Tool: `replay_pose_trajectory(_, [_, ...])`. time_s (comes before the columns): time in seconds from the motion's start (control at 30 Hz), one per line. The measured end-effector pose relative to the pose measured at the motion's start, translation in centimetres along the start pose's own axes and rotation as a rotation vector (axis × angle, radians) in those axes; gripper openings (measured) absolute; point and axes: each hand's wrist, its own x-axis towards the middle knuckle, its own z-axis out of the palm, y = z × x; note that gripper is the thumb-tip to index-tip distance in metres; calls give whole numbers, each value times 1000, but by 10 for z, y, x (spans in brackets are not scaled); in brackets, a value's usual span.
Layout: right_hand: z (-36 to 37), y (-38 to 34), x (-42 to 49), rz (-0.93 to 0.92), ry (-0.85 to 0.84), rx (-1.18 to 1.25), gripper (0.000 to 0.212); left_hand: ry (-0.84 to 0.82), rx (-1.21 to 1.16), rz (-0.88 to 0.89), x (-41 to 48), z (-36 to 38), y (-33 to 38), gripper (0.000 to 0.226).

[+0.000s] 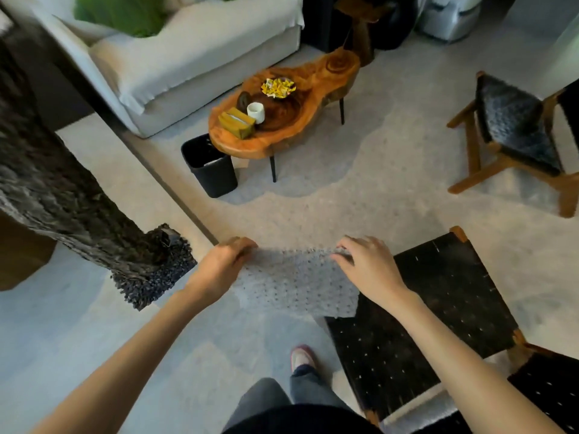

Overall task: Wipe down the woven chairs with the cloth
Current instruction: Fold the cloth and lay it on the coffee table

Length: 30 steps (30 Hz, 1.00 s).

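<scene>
A grey dotted cloth hangs spread out in the air in front of me. My left hand pinches its top left corner and my right hand pinches its top right corner. The cloth's lower right corner overlaps the near woven chair, a black woven seat on a wooden frame at the lower right. A second woven chair with a wooden frame stands farther off at the right.
A live-edge wooden coffee table carries a cup, a tissue box and a bowl. Under its left end stands a black bin. A pale sofa is behind. A dark shaggy object juts in from the left. My foot is on the floor.
</scene>
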Motion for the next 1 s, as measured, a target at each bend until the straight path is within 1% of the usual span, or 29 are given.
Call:
replay_pose_trajectory(0.13, [-13, 6, 81, -18, -25, 42, 16, 35, 20, -13, 65, -24, -25, 24])
replay_pose_trajectory(0.27, [-10, 19, 159, 42, -21, 95, 21, 56, 18, -13, 134, -40, -59, 22])
replay_pose_trajectory(0.43, [4, 38, 263, 180, 30, 121, 22, 66, 15, -33, 235, -55, -105, 19])
replay_pose_trajectory(0.57, [7, 48, 338, 311, 78, 177, 19, 36, 11, -40, 323, -78, -130, 19])
replay_pose_trajectory(0.8, [-19, 91, 429, 394, 146, 153, 17, 41, -62, 110, 460, -112, -122, 12])
replay_pose_trajectory(1.0, [-45, 163, 503, 447, 187, 145, 14, 19, -101, 78, 573, -91, -105, 14])
